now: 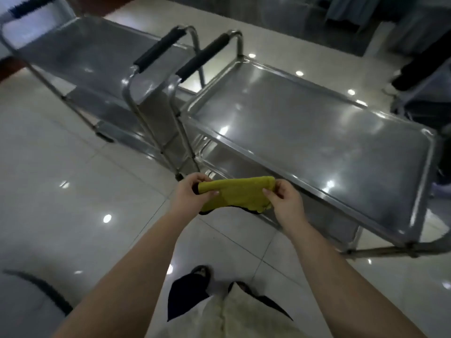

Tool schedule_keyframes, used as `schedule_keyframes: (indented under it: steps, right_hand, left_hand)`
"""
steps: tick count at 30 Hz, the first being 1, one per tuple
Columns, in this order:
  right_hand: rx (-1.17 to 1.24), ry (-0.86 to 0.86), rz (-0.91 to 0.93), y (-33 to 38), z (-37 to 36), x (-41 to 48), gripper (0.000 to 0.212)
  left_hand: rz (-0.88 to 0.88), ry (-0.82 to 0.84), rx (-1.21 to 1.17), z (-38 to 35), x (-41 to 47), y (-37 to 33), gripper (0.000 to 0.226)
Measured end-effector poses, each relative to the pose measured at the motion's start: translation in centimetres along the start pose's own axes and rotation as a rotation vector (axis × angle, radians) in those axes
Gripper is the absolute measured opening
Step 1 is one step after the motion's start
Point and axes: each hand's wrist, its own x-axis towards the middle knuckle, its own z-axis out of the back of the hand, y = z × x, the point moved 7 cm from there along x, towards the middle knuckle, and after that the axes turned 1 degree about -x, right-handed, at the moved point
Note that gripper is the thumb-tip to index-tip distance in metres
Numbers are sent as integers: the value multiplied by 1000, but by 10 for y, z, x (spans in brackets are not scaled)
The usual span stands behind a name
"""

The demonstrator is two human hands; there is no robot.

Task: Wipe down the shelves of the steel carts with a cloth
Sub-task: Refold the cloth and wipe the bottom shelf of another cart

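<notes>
Yellow cloth (239, 195), folded into a thick band with a dark edge showing underneath, is held taut between both hands in front of the person, above the tiled floor (61, 167) and touching neither cart. At its nine o'clock end the left hand (191, 191) has its fingers curled round the fold; at the three o'clock end the right hand (286, 202) pinches it between thumb and fingertips. The band's long axis runs nine to three.

From that grip the right cart's top shelf (312, 132) lies at one to two o'clock, its near rim slanting from ten o'clock down to four, so the right hand is the nearer one to the steel. A lower shelf (227, 164) shows at twelve o'clock just past the cloth, under the top one. The left cart (97, 52) stands well apart at eleven o'clock.

With the cloth off the metal, this looks like readying the pad; a first pass would likely go up and rightward onto the top shelf, led by the right hand
</notes>
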Motion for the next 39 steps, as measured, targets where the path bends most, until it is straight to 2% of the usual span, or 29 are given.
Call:
schedule_keyframes:
  steps: [7, 12, 14, 18, 22, 27, 31, 35, 37, 39]
  right_hand:
    - [68, -407, -207, -81, 17, -41, 22]
    - [77, -668, -341, -156, 20, -75, 16]
    - [79, -710, -371, -194, 26, -76, 7]
    - [-6, -736, -377, -287, 52, -51, 5]
    - [-146, -757, -385, -407, 93, -10, 3]
    - [-317, -795, -286, -533, 147, 45, 19]
    - [-401, -845, -178, -603, 174, 92, 20]
    - [-547, -790, -81, -626, 200, 142, 19]
    - [-689, -755, -36, -618, 217, 174, 23]
    - [-930, -757, -76, -608, 236, 208, 29]
  left_hand:
    - [-76, 408, 64, -77, 48, 23, 23]
    - [-86, 587, 171, -150, 48, 75, 19]
    - [-61, 618, 201, -182, 44, 109, 19]
    - [-45, 633, 198, -270, 49, 193, 17]
    - [-6, 762, 228, -389, 58, 298, 17]
    - [-69, 876, 186, -515, 85, 391, 24]
    - [-235, 880, 203, -592, 122, 429, 26]
    - [-599, 819, 339, -634, 148, 433, 24]
    - [-772, 762, 398, -648, 158, 425, 14]
    - [-838, 692, 421, -654, 168, 419, 18]
